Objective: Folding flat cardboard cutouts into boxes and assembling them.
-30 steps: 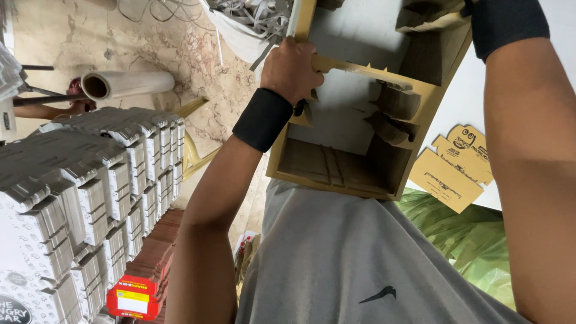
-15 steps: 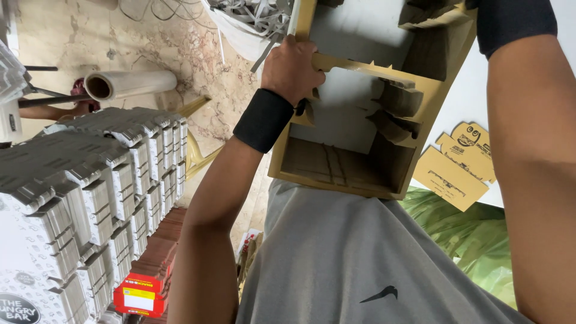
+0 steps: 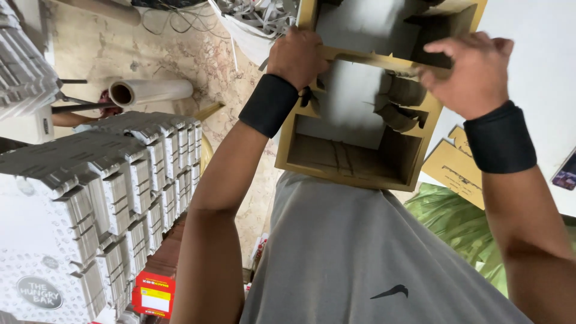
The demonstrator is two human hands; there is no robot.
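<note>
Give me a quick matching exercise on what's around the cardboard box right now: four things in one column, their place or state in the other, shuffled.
Things:
1. cardboard box
2. roll of clear film
3. stacks of flat white cartons
4. green leaf-print cloth

Places or states:
A. lying on the marble floor, upper left
B. piled along the left side
C. held by left hand and right hand
D. lower right, beside the grey shirt

Pairs: 1-C, 2-A, 3-B, 4-D
</note>
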